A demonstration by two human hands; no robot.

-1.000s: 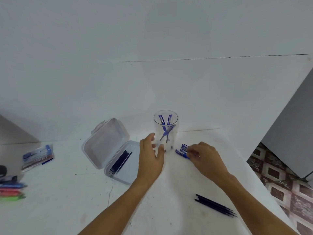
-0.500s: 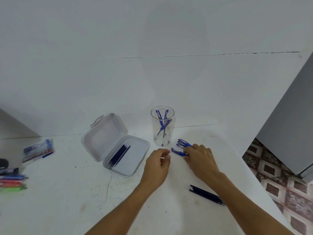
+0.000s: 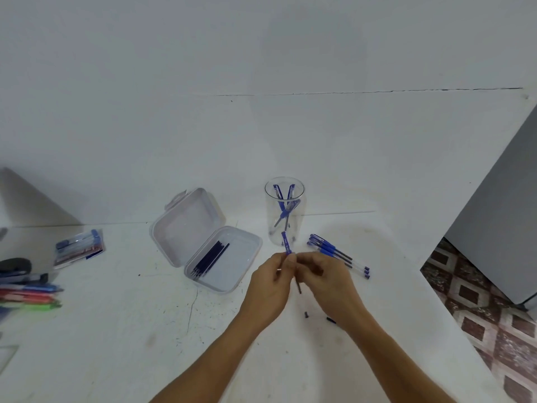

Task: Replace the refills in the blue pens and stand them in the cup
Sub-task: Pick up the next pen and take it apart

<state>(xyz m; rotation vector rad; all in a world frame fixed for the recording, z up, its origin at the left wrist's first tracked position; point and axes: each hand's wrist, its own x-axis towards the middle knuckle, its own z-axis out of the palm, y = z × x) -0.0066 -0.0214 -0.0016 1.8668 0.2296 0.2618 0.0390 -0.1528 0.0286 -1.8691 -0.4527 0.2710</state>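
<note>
Blue pen (image 3: 286,243) pinched between left hand (image 3: 268,286), right hand (image 3: 325,286) fingertips.

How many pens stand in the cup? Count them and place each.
3. The left pen and right pen have caps near the cup rim; the third pen slants across them, lower. Overlap may hide another.

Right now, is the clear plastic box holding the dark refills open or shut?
Open: the clear plastic box has its hinged lid swung back, leaving the dark refills uncovered inside.
</note>
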